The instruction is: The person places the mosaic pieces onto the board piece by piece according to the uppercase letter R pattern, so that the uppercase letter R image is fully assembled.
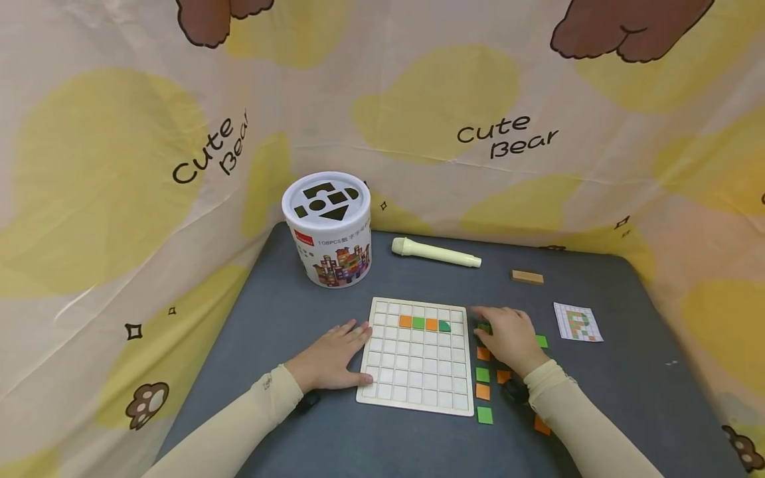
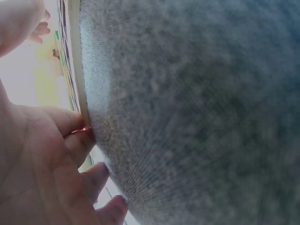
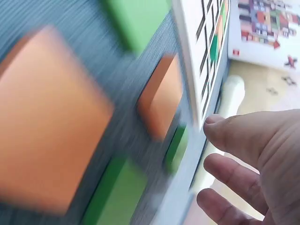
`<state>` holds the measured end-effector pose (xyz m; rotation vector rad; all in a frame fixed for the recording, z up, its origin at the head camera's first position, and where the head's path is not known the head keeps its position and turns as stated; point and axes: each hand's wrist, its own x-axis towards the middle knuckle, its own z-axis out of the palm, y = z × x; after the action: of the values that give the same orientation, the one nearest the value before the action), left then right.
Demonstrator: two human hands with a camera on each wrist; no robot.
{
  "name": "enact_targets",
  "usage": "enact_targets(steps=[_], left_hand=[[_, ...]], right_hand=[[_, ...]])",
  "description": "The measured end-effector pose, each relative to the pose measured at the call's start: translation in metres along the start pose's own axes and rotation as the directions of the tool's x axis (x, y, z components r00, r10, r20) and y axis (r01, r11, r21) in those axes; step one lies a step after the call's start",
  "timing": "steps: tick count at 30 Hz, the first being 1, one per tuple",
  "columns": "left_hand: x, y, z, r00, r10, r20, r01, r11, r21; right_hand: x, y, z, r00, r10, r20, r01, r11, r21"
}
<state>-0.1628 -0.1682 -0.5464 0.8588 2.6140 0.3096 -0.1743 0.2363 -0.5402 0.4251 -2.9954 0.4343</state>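
A white grid board (image 1: 414, 372) lies flat on the table, with a row of orange and green square tiles (image 1: 419, 322) in its upper part. At its left edge rests my left hand (image 1: 331, 358), thumb and fingers spread along the rim; the left wrist view shows the fingertips (image 2: 98, 173) against the board's side. My right hand (image 1: 510, 337) hovers just off the board's right edge, over loose tiles. Its thumb and fingers stand apart in the right wrist view, nothing between them. Below them there are orange tiles (image 3: 161, 98) and green tiles (image 3: 117, 192).
Behind the board stand a white bucket (image 1: 329, 232) with shape cutouts in its lid and a pale yellow toy microphone (image 1: 436, 252). Farther right lie a wooden block (image 1: 527, 277) and a printed pattern card (image 1: 578, 322). Patterned cloth (image 1: 418, 99) hangs around the table.
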Motion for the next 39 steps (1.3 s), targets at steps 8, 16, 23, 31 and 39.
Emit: enact_targets(steps=[8, 16, 23, 31, 39], left_hand=[[-0.001, 0.001, 0.000, 1.000, -0.001, 0.007, 0.001, 1.000, -0.005], [0.000, 0.000, 0.001, 1.000, -0.002, 0.000, 0.002, 1.000, 0.011], [0.001, 0.000, 0.001, 1.000, 0.001, -0.009, -0.001, 1.000, 0.004], [0.000, -0.001, 0.001, 1.000, 0.001, -0.005, -0.001, 1.000, 0.015], [0.001, 0.000, 0.002, 1.000, 0.001, -0.010, -0.001, 1.000, 0.015]], right_hand=[[-0.019, 0.032, -0.011, 0.995, 0.096, 0.007, -0.096, 0.995, -0.019], [-0.034, 0.056, -0.016, 0.984, 0.173, 0.038, -0.172, 0.985, -0.024], [-0.045, 0.071, -0.020, 0.979, 0.204, 0.022, -0.203, 0.978, -0.049], [-0.053, 0.077, -0.024, 0.970, 0.243, 0.012, -0.242, 0.967, -0.074], [-0.054, 0.079, -0.025, 0.959, 0.281, 0.048, -0.278, 0.959, -0.053]])
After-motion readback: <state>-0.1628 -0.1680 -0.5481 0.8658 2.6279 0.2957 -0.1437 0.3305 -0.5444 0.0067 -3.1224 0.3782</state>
